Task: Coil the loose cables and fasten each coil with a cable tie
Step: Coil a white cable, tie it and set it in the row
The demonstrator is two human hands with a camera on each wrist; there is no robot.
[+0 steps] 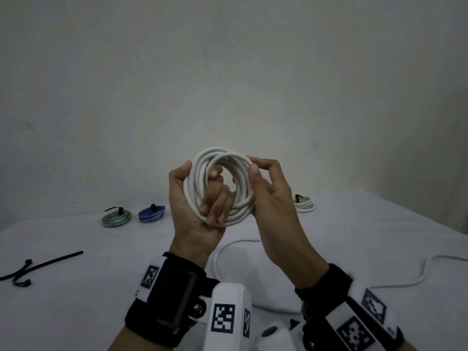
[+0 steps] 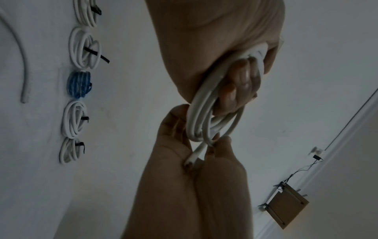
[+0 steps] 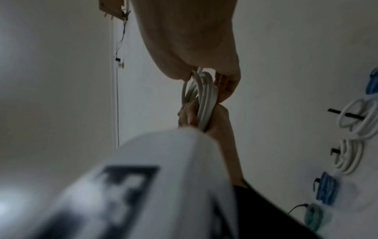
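Nearest, below the wrists, an uncoiled white cable (image 1: 228, 252) lies on the desk (image 1: 76, 300). Above it, the white coil (image 1: 220, 186) is gripped by the left hand (image 1: 195, 198), fingers (image 1: 215, 206) curled through it; its far rim is pinched by the right hand (image 1: 268, 196). Were either grip eased, the untied loops could spring apart. Beyond the fingers, tied coils (image 1: 151, 213) rest.

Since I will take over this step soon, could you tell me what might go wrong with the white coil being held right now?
1. The white coil carries no tie yet; only the left hand and right hand keep it together, so loosening either could let the loops spring apart.
2. The loose black ties lie far left on the table; reaching them leaves a one-handed hold.
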